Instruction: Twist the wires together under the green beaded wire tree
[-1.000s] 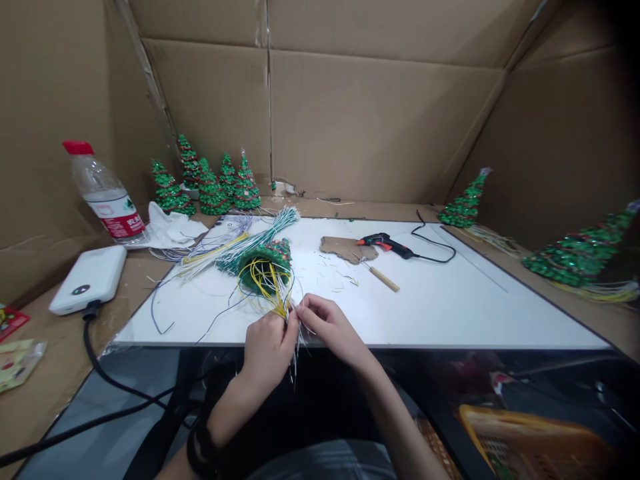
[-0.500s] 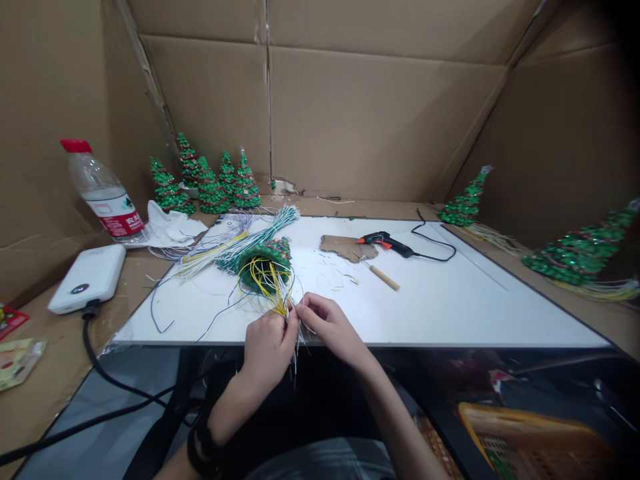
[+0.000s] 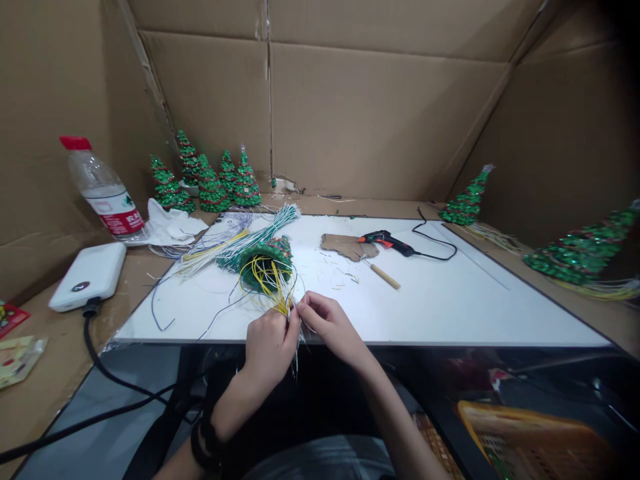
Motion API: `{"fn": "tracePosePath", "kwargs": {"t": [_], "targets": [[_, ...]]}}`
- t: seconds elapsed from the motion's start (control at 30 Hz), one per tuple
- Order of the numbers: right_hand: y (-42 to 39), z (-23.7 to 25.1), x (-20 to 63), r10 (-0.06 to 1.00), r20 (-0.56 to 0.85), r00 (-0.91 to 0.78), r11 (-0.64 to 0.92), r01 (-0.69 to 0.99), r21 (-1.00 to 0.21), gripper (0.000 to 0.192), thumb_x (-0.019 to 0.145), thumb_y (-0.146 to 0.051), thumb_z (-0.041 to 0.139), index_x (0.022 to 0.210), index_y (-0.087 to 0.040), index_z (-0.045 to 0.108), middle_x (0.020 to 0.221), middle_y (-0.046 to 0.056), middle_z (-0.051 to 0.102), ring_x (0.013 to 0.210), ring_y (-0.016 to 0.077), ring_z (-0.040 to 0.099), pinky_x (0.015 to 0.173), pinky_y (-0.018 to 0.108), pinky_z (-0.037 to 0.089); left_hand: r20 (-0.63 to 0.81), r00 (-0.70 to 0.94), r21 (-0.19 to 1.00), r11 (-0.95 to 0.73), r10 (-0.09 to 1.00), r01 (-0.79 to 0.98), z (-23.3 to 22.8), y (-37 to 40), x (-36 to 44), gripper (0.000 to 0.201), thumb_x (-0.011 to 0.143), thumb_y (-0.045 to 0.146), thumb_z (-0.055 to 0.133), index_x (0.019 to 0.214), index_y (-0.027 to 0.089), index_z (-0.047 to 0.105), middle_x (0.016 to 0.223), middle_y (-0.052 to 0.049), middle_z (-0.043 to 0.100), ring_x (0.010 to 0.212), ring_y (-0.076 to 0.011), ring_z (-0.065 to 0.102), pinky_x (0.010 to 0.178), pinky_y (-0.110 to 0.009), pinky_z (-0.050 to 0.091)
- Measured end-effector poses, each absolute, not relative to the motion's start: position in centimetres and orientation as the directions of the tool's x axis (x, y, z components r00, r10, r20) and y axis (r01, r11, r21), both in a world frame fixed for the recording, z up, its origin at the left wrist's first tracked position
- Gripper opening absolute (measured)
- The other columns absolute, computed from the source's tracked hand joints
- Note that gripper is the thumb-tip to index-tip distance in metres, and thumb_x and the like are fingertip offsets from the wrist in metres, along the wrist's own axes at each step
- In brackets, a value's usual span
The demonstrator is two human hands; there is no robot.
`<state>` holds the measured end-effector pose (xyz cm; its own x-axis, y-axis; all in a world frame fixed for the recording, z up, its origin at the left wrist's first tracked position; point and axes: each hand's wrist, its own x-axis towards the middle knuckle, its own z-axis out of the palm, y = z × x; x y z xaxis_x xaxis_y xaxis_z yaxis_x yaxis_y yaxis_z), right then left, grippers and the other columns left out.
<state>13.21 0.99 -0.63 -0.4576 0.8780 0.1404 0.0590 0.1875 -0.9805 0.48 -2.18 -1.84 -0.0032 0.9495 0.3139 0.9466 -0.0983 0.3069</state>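
My left hand (image 3: 269, 347) grips a bundle of thin yellow and white wires (image 3: 279, 295) at the near edge of the white board (image 3: 450, 300). These wires run out of the open base of a green sequined tree (image 3: 264, 259) lying on its side just beyond my hands. My right hand (image 3: 327, 325) pinches single strands of the same bundle beside the left thumb. More wire ends hang below my left hand over the board's edge.
A black and orange glue gun (image 3: 389, 243) lies by a cardboard scrap (image 3: 345, 246) and a wooden-handled tool (image 3: 384, 275). Several small trees (image 3: 210, 183) stand at back left, two trees (image 3: 465, 200) lie at right. Water bottle (image 3: 103, 190), white charger box (image 3: 89, 275), cardboard walls surround.
The view has shifted very slightly. My hands stay on the wire bundle with only small finger movement.
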Motion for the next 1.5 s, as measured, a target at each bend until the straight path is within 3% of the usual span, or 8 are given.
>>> {"fn": "tracePosePath", "kwargs": {"t": [0.23, 0.67, 1.5], "targets": [[0.79, -0.5, 13.12, 0.887, 0.169, -0.429, 0.23, 0.092, -0.969, 0.029, 0.085, -0.038, 0.046, 0.065, -0.018, 0.044, 0.058, -0.004, 0.036, 0.055, 0.0099, 0.032, 0.05, 0.022, 0.027, 0.307, -0.003, 0.304, -0.094, 0.952, 0.948, -1.84, -2.02, 0.52, 0.048, 0.09, 0.033, 0.028, 0.063, 0.014, 0.063, 0.058, -0.01, 0.063, 0.057, -0.0215, 0.06, 0.052, -0.03, 0.029], [0.76, -0.57, 13.09, 0.891, 0.173, -0.419, 0.237, 0.107, -0.966, 0.028, 0.086, -0.036, 0.046, 0.064, -0.017, 0.043, 0.058, -0.005, 0.036, 0.055, 0.0099, 0.032, 0.05, 0.022, 0.027, 0.279, -0.019, 0.411, -0.102, 0.96, 0.906, -1.53, -2.23, 0.24, 0.047, 0.089, 0.035, 0.029, 0.058, 0.016, 0.059, 0.053, -0.005, 0.058, 0.052, -0.0178, 0.055, 0.052, -0.029, 0.029], [0.86, -0.79, 13.11, 0.886, 0.201, -0.418, 0.267, 0.107, -0.958, 0.027, 0.085, -0.034, 0.045, 0.064, -0.018, 0.043, 0.058, -0.005, 0.036, 0.055, 0.01, 0.032, 0.05, 0.022, 0.027, 0.328, -0.006, 0.379, -0.126, 0.945, 0.917, -1.69, -2.15, 0.3, 0.046, 0.089, 0.032, 0.031, 0.059, 0.015, 0.061, 0.053, -0.006, 0.059, 0.052, -0.0185, 0.057, 0.051, -0.029, 0.029]]}}
